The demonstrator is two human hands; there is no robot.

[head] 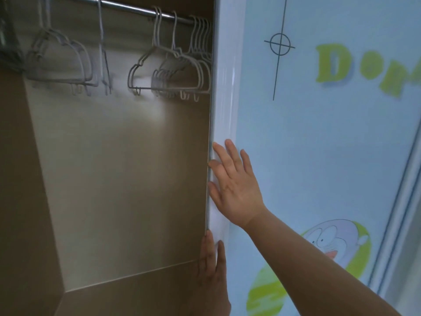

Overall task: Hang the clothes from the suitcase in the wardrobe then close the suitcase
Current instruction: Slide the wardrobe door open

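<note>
The wardrobe [118, 179] stands open on the left, its beige inside bare below a metal rail [136, 10]. Several empty grey hangers [173, 71] hang from that rail, most bunched at its right end. The sliding door [319, 144] fills the right side, light blue with cartoon prints. My right hand [234, 188] lies flat with straight fingers on the door's white edge frame [225, 99]. Lower down, my left hand [211, 270] presses straight fingers against the same edge. The suitcase and the clothes are out of view.
A dark garment or bag [8, 33] hangs blurred at the top left corner inside the wardrobe. A second white door frame [401, 213] runs down the far right. The wardrobe floor [127, 297] is brown.
</note>
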